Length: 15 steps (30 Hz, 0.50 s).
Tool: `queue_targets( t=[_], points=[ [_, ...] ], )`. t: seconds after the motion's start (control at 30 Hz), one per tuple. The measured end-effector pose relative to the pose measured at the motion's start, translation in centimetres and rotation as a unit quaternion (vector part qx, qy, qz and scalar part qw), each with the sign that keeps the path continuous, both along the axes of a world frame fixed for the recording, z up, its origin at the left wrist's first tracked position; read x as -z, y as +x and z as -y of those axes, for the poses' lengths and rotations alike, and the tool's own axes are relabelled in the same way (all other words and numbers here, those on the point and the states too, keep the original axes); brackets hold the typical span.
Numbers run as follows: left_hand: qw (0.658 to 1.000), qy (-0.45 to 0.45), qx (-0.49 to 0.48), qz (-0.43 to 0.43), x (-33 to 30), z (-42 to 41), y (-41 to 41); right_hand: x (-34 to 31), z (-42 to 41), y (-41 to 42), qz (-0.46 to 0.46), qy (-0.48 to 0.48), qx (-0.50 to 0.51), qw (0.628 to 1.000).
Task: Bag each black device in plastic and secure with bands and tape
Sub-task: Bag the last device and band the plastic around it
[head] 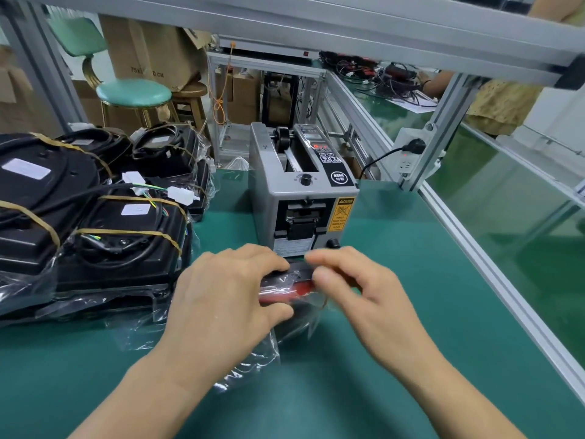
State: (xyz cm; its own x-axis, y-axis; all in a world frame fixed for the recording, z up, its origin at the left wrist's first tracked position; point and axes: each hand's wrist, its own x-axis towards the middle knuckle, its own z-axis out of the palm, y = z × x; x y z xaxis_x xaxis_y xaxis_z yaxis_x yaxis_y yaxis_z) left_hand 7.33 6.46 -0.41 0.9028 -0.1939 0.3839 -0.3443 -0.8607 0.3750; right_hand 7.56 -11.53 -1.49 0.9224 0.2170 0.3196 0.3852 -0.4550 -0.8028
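Note:
A black device with a red part (292,288) lies in a clear plastic bag (253,359) on the green mat, just in front of the tape dispenser. My left hand (228,289) grips the bagged device from the left, thumb underneath. My right hand (351,280) pinches at the bag's top right edge, where a thin rubber band (323,301) shows; whether it holds tape I cannot tell. Most of the device is hidden by both hands.
A grey automatic tape dispenser (300,191) stands behind my hands. At the left is a pile of bagged black devices (95,217) with brown bands and white connectors. An aluminium frame rail (493,258) borders the mat on the right. Stools and cardboard boxes stand behind.

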Motion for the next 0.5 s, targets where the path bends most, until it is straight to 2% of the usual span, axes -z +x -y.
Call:
queue_targets(
  t=[0.1, 0.23, 0.3, 0.37, 0.5],
  points=[
    [1.000, 0.006, -0.015, 0.005, 0.0, -0.1, -0.1, -1.3, -0.5, 1.4, -0.056, -0.087, 0.025, 0.994],
    [1.000, -0.001, -0.026, -0.007, 0.1, -0.1, 0.0, -3.9, -0.7, 3.4, -0.090, -0.183, -0.043, 0.978],
    [0.999, -0.007, -0.027, -0.025, 0.1, -0.2, 0.0, -4.8, -0.8, 3.9, -0.032, -0.261, -0.104, 0.959],
    [0.999, -0.008, -0.027, -0.033, 0.0, -0.1, 0.0, -4.9, -1.0, 3.9, 0.077, -0.321, -0.154, 0.931],
    [0.998, -0.008, -0.032, -0.052, -0.1, -0.2, 0.2, -4.1, -1.1, 3.5, 0.194, -0.380, -0.143, 0.893]
  ],
)
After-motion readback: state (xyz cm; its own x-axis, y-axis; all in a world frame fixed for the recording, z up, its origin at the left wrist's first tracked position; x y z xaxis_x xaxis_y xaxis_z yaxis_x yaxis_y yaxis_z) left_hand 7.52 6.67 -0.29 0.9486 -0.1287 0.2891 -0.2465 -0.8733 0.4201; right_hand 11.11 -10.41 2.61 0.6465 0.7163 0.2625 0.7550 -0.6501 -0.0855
